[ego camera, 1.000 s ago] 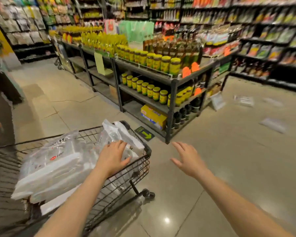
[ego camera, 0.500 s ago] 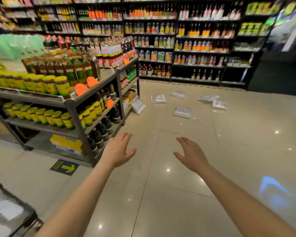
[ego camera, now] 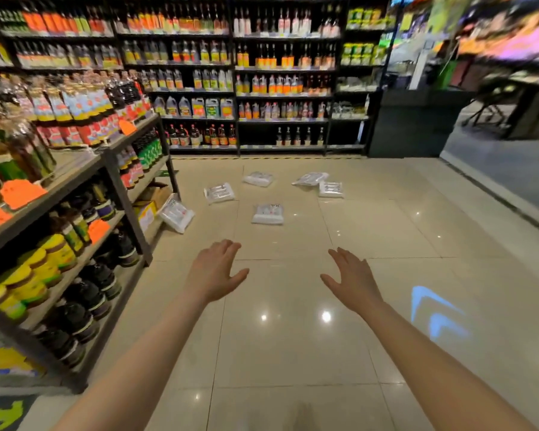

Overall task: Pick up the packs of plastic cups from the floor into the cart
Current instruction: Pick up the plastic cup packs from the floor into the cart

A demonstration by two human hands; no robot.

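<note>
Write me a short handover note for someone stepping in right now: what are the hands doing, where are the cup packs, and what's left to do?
Left hand and right hand: both open, empty, held out over the floor.
Six packs of cups still lie on the floor ahead: nearest pack, pack leaning by the shelf, then four farther back.
The cart is out of view here.
Left: walk over, pick up each pack, carry it to the cart.

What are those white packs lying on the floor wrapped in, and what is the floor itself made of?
The white packs of cups look wrapped in thin clear plastic film: glossy, crinkled, the white contents showing through. The beige floor seems to be polished ceramic or stone tile: grout lines and sharp light reflections.
</note>
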